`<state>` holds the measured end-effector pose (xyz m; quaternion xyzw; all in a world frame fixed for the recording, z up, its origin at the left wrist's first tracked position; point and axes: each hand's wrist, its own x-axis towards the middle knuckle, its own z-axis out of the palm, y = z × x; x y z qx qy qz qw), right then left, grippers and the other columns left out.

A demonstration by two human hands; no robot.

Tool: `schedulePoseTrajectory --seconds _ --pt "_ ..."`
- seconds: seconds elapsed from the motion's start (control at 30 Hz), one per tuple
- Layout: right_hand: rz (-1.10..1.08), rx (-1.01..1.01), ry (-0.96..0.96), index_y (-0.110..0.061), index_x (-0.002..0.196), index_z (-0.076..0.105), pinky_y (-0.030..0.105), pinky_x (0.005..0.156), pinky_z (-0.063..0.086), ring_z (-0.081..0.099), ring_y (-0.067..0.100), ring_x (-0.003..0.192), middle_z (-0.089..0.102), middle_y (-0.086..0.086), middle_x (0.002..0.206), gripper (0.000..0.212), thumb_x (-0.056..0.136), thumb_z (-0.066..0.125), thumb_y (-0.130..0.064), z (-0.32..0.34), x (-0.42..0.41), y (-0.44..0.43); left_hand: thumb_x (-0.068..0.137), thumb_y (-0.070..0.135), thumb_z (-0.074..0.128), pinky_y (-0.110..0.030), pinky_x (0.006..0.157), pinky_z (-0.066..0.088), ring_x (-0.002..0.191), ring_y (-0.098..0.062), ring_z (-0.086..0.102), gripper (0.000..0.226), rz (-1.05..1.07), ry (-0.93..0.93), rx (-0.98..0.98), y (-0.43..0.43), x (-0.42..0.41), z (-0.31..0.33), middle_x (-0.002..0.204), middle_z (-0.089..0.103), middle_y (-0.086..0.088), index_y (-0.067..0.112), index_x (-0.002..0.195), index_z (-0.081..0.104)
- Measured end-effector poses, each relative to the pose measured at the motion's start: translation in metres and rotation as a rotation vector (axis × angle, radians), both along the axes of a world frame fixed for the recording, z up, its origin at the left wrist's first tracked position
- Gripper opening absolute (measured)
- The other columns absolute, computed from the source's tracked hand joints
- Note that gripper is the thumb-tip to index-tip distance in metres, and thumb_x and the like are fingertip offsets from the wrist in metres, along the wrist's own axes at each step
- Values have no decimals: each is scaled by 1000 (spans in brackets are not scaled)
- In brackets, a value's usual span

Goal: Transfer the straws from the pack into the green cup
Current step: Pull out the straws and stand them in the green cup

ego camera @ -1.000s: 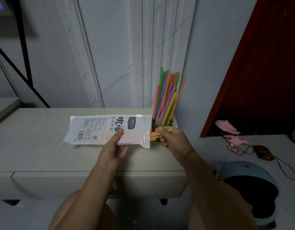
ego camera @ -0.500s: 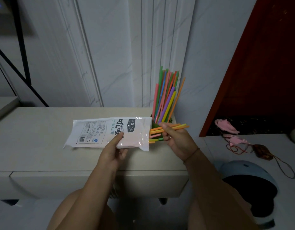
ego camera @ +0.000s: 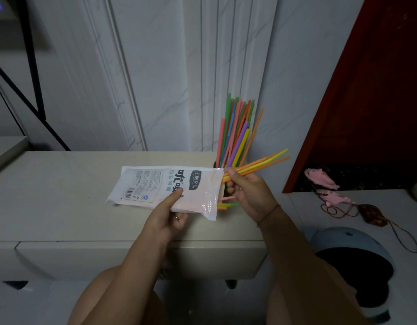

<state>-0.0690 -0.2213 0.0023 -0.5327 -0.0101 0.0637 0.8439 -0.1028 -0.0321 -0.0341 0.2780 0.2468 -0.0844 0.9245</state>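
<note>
Left hand (ego camera: 166, 216) grips the pack (ego camera: 170, 188) from below, thumb on top over the print, fingers curled under. The pack is white and clear plastic with black print and lies roughly level over the right half of the cabinet top (ego camera: 62, 184), open mouth to the right. Whether it touches the top, cannot tell. A few straw ends (ego camera: 226, 204), pink, green, yellow and orange, stick out of the mouth's lower part.

Right hand (ego camera: 252, 193) is just right of the pack mouth and pinches a small bunch of orange and yellow straws (ego camera: 261, 164) between thumb and fingers. They tilt up to the right, with their left ends at the pack's upper right corner. There is a thin cord bracelet (ego camera: 268, 212) on that wrist.

The green cup (ego camera: 215, 164) stands at the right rear corner of the cabinet top, mostly hidden behind the pack and right hand; only a dark bit of rim shows. Many coloured straws (ego camera: 235, 137) stand in it, fanned upward against the white wall. The pinched bunch passes in front of them.

Right of the cabinet, on a lower white surface, are a light blue helmet (ego camera: 352, 242), pink items (ego camera: 320, 178) and a red cord with a brown pouch (ego camera: 371, 215). A black metal frame (ego camera: 31, 78) is at far left.
</note>
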Motion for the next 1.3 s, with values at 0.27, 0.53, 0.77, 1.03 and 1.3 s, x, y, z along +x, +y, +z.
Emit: schedulePoseTrajectory --seconds 0.27,0.53,0.77,1.03,1.3 --pt "-146 -129 -60 -4 85 62 16 49 44 50 8 52 53 6 62 11 91 53 -4 5 13 -10 86 3 65 -30 49 59 68 -20 75 17 81 17 -24 18 -3 -5 80 77 -9 13 100 64" --pt "-366 -487 -211 -14 83 62 18 54 50 56 2 48 58 4 63 10 91 56 -14 43 52 -59 88 6 65 -28 50 59 60 -14 73 11 176 36 4 39 1 -6 70 76 -3 16 92 65" --pt "-346 -723 -306 -18 77 59 23 56 48 54 12 56 58 2 62 16 91 55 -16 52 62 -48 88 6 65 -32 59 60 61 -14 73 11 163 22 14 33 5 -4 71 76 -2 16 91 65" --pt "-180 -957 -259 -8 97 61 25 58 47 54 12 55 56 -1 64 12 91 56 -16 27 71 -20 88 5 65 -29 52 60 60 -13 73 12 156 17 9 27 8 -3 70 76 -2 17 91 64" --pt "-119 -1048 -230 -8 96 57 27 57 50 55 13 53 55 -1 62 10 87 61 -11 12 71 -9 88 6 64 -30 56 60 62 -13 74 12 130 2 5 21 11 -5 72 77 -2 16 93 65"
